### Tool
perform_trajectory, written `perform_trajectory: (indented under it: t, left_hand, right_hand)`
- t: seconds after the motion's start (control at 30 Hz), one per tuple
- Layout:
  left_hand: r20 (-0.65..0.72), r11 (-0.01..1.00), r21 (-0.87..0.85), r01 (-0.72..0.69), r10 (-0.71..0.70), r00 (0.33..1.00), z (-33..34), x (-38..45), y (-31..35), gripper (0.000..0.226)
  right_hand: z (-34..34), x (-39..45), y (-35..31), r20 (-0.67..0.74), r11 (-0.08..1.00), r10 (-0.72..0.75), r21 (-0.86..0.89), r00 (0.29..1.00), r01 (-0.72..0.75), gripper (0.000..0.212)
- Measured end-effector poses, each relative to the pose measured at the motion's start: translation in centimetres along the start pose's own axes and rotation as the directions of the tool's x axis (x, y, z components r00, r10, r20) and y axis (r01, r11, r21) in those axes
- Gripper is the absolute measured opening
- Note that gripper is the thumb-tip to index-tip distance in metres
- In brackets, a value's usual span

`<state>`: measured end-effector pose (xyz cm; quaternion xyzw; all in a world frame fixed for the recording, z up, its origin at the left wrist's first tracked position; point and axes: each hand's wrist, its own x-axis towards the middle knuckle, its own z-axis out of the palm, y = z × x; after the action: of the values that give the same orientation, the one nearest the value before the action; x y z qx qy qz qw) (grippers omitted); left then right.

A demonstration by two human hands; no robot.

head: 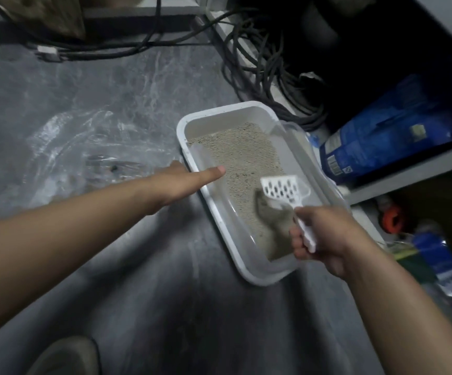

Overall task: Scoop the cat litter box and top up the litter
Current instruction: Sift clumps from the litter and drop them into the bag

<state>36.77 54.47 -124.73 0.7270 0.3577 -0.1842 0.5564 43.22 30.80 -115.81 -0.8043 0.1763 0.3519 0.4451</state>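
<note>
A white litter box (189, 155) sits on the grey floor, holding pale beige litter (243, 161). My left hand (184, 181) grips the box's left rim, thumb lying over the edge toward the litter. My right hand (319, 236) grips the handle of a white slotted scoop (284, 189), which is held just above the litter at the near right of the box. The scoop looks empty. A blue litter bag (381, 136) lies on a low shelf to the right of the box.
A clear plastic bag (84, 147) lies crumpled on the floor left of the box. Black cables (270, 77) coil behind it. Shelving (419, 169) with more items stands at right. A shoe (67, 355) shows at the bottom left.
</note>
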Motion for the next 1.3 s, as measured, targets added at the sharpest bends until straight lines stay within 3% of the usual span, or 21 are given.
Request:
perform_trajectory:
  t: [0.1, 0.3, 0.43, 0.53, 0.57, 0.73, 0.83, 0.93, 1.0, 1.13, 1.23, 1.3]
  left_hand:
    - [0.003, 0.997, 0.021, -0.071, 0.071, 0.998, 1.1, 0.8, -0.2, 0.138]
    - [0.017, 0.995, 0.061, -0.079, 0.078, 0.997, 1.7, 1.5, -1.2, 0.143]
    - [0.038, 0.996, -0.032, -0.088, 0.089, 0.995, 1.7, 0.8, -0.9, 0.120]
    - [0.033, 0.990, -0.096, -0.099, 0.103, 0.994, 2.3, 0.6, -0.7, 0.075]
    - [0.037, 0.989, -0.098, -0.107, 0.111, 0.993, 2.3, 0.6, -0.7, 0.070]
    - [0.060, 0.994, -0.105, -0.031, 0.038, 0.997, 1.7, 0.7, -0.8, 0.091]
    - [0.054, 0.994, -0.106, -0.011, 0.017, 0.998, 1.5, 0.5, -0.6, 0.082]
    - [0.092, 0.993, -0.115, 0.007, 0.003, 0.996, 1.3, 0.6, -0.5, 0.118]
    - [0.089, 0.993, -0.119, 0.002, 0.009, 0.996, 1.2, 0.6, -0.4, 0.122]
    - [0.088, 0.988, -0.154, -0.013, 0.027, 0.996, 1.4, 0.2, -0.2, 0.093]
    - [0.093, 0.985, -0.162, -0.055, 0.071, 0.993, 1.3, -0.7, 0.6, 0.028]
    - [0.084, 0.980, -0.180, -0.084, 0.101, 0.991, 1.3, -1.3, 0.9, 0.024]
  right_hand:
    - [-1.4, 1.1, 1.7, 0.012, 0.987, 0.138, -0.088, 0.990, -0.136, 0.017]
    - [-1.1, 3.0, 2.5, 0.074, 0.956, 0.292, -0.008, 0.953, -0.292, 0.014]
    - [-0.3, 4.7, 2.1, 0.092, 0.942, 0.328, 0.042, 0.940, -0.333, 0.020]
    - [0.1, 5.8, 1.8, 0.106, 0.936, 0.345, 0.030, 0.933, -0.350, 0.021]
    - [0.2, 6.1, 1.8, 0.111, 0.935, 0.349, 0.022, 0.930, -0.354, 0.020]
    - [0.5, 7.1, 1.5, 0.089, 0.947, 0.318, -0.084, 0.944, -0.311, 0.017]
    - [0.6, 7.5, 1.6, 0.080, 0.953, 0.278, -0.151, 0.957, -0.264, 0.020]
    - [0.7, 7.9, 1.5, 0.088, 0.954, 0.265, -0.173, 0.960, -0.247, 0.020]
    - [1.0, 8.3, 1.4, 0.086, 0.954, 0.258, -0.180, 0.962, -0.240, 0.020]
    - [1.6, 9.2, 0.8, 0.074, 0.946, 0.246, -0.237, 0.966, -0.223, 0.019]
    - [1.4, 9.7, 0.1, 0.071, 0.934, 0.244, -0.285, 0.967, -0.215, 0.018]
    - [1.4, 9.9, -0.3, 0.076, 0.933, 0.243, -0.290, 0.967, -0.211, 0.019]
